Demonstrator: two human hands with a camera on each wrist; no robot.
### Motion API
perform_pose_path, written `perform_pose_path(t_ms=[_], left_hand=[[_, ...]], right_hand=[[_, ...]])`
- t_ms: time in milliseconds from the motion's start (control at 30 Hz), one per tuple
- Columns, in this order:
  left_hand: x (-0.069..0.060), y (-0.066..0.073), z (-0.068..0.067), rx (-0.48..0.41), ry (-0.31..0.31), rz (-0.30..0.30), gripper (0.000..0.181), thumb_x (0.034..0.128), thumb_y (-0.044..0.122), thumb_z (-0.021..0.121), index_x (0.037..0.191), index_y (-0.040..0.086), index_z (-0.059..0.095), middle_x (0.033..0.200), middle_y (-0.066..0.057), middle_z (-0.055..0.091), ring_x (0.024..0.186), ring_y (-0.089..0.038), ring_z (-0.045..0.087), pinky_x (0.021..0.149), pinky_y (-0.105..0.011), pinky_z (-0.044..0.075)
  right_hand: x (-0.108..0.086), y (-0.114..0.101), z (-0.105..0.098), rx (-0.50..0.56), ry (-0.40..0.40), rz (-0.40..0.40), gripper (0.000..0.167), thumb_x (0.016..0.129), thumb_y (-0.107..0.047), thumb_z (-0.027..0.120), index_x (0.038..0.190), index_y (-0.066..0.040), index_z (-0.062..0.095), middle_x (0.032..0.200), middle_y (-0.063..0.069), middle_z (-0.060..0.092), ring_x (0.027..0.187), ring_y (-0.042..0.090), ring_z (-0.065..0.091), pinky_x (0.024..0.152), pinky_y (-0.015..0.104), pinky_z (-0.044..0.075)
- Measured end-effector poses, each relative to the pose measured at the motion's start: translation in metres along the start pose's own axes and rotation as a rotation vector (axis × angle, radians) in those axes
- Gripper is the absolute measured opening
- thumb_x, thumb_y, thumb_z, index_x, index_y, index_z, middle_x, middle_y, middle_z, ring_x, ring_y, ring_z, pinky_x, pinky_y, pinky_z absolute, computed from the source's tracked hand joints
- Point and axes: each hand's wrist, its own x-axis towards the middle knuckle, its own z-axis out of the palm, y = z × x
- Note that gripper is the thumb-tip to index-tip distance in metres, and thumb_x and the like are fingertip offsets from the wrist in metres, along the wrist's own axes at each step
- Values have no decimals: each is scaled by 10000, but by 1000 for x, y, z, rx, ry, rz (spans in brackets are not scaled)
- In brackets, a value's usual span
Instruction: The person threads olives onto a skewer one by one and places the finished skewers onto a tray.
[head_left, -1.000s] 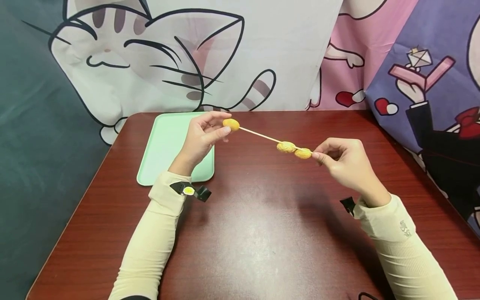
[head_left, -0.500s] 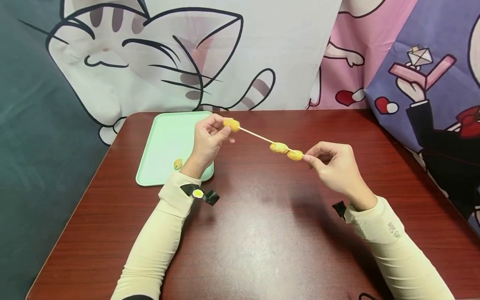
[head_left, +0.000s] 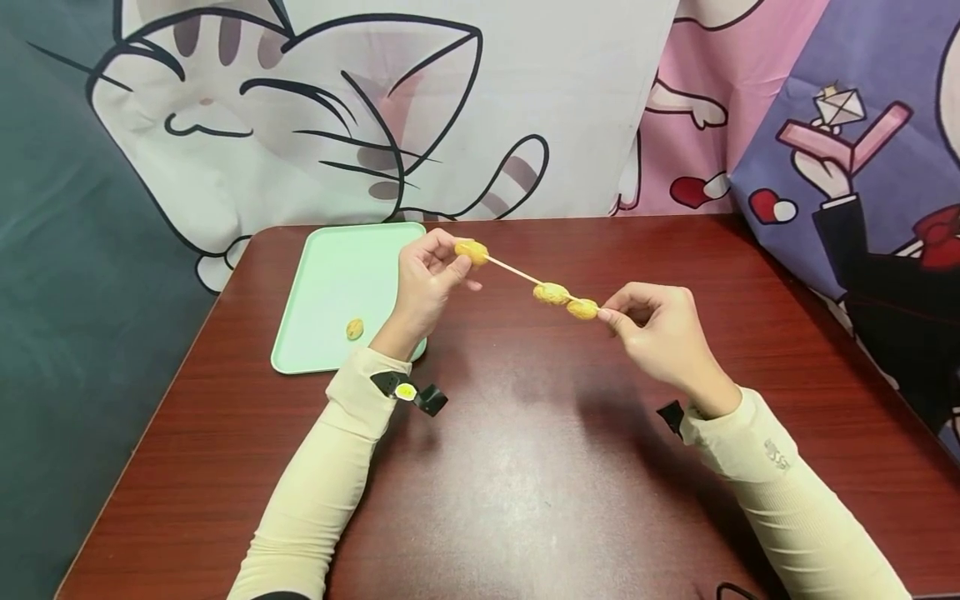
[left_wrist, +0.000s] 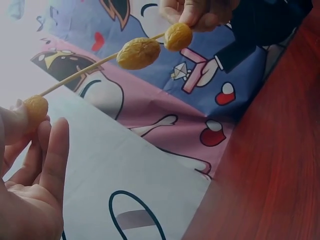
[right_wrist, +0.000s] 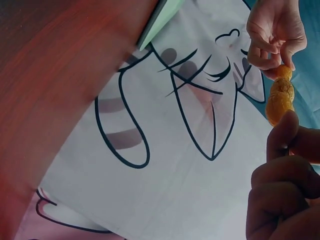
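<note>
Over the table a thin wooden skewer [head_left: 513,268] slants down to the right between the two hands. My left hand [head_left: 427,271] pinches a yellow, wrinkled oval piece [head_left: 472,252] at the skewer's left end. Two more such pieces, one yellow oval [head_left: 551,293] and another yellow oval [head_left: 582,309], sit close together near the right end. My right hand [head_left: 656,329] pinches the skewer's end right beside the outer one. In the left wrist view the middle piece [left_wrist: 138,53] shows a creased skin. What exact food it is I cannot tell.
A pale green tray [head_left: 341,275] lies at the back left of the brown table [head_left: 480,467]. One yellow oval piece [head_left: 355,329] rests in it near the front. Behind the table hangs a cloth [head_left: 585,100] with cartoon prints. A black cable [head_left: 735,591] shows at the front edge.
The right hand has moved left and the left hand slightly right, so the two ovals at the right end are nearer the left one. The piece in the tray has come into view.
</note>
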Motion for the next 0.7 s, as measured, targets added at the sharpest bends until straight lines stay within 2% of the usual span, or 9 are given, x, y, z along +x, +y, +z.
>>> perform_pose_path(t_ms=[133, 400, 700], left_hand=[[-1, -2, 2, -7, 10, -4, 319, 872, -204, 564, 843, 110, 614, 870, 8, 707, 718, -90, 677, 554, -256, 590], [-2, -4, 5, -1, 1, -32, 284, 877, -205, 567, 861, 75, 610, 890, -1, 699, 732, -101, 692, 560, -266, 594], [-4, -7, 9, -22, 34, -51, 231, 876, -213, 568, 847, 14, 594, 878, -18, 692, 693, -109, 664, 539, -280, 592]], right_hand=[[2, -1, 2, -8, -9, 6, 167, 824, 85, 718, 740, -57, 693, 600, 71, 639, 480, 71, 557, 459, 168, 449], [7, -5, 8, 6, -27, 33, 145, 829, 61, 731, 748, -55, 705, 602, 51, 640, 490, 79, 565, 466, 165, 448], [12, -7, 12, 14, -36, 51, 136, 829, 57, 734, 745, -47, 705, 618, 81, 639, 491, 52, 540, 457, 166, 431]])
